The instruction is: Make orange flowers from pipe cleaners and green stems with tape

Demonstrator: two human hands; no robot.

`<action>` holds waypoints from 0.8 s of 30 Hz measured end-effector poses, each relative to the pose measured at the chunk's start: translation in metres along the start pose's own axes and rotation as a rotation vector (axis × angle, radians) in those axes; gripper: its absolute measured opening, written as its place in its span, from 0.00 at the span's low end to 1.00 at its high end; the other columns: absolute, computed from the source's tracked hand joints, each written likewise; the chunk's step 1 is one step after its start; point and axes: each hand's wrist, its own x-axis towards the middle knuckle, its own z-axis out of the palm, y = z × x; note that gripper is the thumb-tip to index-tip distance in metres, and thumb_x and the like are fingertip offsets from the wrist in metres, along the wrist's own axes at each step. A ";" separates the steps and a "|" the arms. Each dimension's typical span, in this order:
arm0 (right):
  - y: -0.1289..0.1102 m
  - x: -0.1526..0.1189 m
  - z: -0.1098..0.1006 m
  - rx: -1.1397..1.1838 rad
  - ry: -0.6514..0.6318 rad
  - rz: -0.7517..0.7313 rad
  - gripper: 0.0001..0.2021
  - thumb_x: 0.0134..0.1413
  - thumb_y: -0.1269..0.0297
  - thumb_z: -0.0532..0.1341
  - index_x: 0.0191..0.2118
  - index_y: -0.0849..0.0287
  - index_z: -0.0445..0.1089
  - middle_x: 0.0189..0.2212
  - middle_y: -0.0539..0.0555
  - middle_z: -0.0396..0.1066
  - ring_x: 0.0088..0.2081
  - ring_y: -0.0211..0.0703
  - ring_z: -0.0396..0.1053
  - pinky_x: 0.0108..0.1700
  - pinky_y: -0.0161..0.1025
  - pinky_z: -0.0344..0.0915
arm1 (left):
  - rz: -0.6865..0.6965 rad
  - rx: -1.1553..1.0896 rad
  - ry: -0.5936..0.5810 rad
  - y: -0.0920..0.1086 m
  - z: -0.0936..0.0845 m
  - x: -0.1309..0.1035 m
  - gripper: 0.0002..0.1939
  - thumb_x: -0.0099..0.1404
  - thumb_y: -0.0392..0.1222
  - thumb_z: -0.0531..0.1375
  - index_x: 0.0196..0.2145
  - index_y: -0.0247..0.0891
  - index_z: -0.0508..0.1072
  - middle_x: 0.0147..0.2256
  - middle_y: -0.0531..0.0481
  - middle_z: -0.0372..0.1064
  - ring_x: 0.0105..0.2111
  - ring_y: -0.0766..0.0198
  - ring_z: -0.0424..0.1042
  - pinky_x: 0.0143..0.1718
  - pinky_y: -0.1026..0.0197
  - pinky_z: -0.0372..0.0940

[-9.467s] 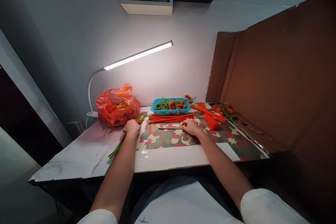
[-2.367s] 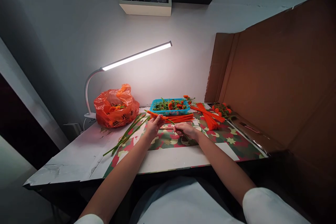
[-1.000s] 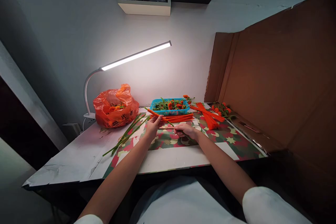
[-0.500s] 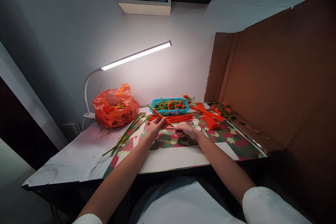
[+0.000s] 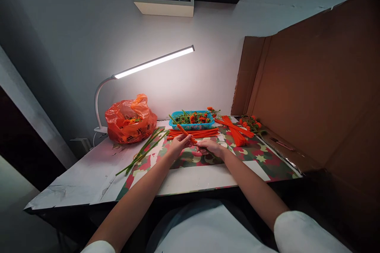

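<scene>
A thin green stem (image 5: pixel 173 119) wrapped in a coiled orange pipe cleaner (image 5: pixel 182 129) slants between my two hands, its bare tip pointing up and left. My left hand (image 5: pixel 180 143) is closed around the orange coil, thumb and fingers pinching it. On the other side, my right hand (image 5: pixel 210 147) is closed at the stem's lower end, where its fingers hide most of what they grip. Just behind the hands lies a row of straight orange pipe cleaners (image 5: pixel 204 132). A blue basket (image 5: pixel 191 127) behind them holds green stems with orange pompom flowers.
Green stems (image 5: pixel 142 154) lie left of my hands, near an orange plastic bag (image 5: pixel 145 126). A bundle of pipe cleaners (image 5: pixel 237 136) and orange flowers (image 5: pixel 251 123) rest at right. A lamp (image 5: pixel 154 62) arches overhead; a cardboard wall (image 5: pixel 314 79) stands right.
The orange coil sits further down and right, toward my right hand, and more of the green tip shows bare. My left hand has shifted slightly; my right hand is nearly still.
</scene>
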 end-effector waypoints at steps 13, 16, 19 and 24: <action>-0.014 -0.010 -0.007 0.415 0.269 -0.248 0.10 0.45 0.64 0.63 0.36 0.56 0.67 0.32 0.51 0.71 0.30 0.35 0.68 0.36 0.35 0.65 | -0.012 -0.099 0.430 0.010 -0.010 0.008 0.14 0.57 0.41 0.63 0.38 0.35 0.63 0.24 0.52 0.70 0.21 0.68 0.72 0.25 0.66 0.67; -0.012 -0.006 -0.009 0.384 0.429 -0.284 0.12 0.39 0.66 0.67 0.33 0.56 0.67 0.31 0.49 0.71 0.30 0.34 0.68 0.36 0.33 0.64 | 0.015 0.071 0.339 0.003 -0.008 0.007 0.21 0.54 0.42 0.65 0.42 0.35 0.62 0.22 0.53 0.70 0.18 0.67 0.70 0.21 0.65 0.64; -0.008 0.000 -0.010 0.368 0.568 -0.301 0.17 0.33 0.61 0.70 0.32 0.57 0.67 0.27 0.48 0.69 0.28 0.33 0.66 0.32 0.32 0.63 | 0.107 0.318 0.175 -0.006 -0.007 0.003 0.19 0.51 0.43 0.65 0.39 0.36 0.66 0.21 0.53 0.70 0.17 0.67 0.67 0.20 0.66 0.60; -0.002 0.006 -0.013 0.269 0.690 -0.350 0.22 0.25 0.54 0.72 0.30 0.59 0.69 0.25 0.48 0.67 0.26 0.32 0.61 0.31 0.33 0.59 | 0.317 0.708 -0.034 -0.007 -0.001 -0.007 0.06 0.53 0.41 0.61 0.31 0.40 0.73 0.20 0.54 0.69 0.19 0.66 0.64 0.21 0.66 0.54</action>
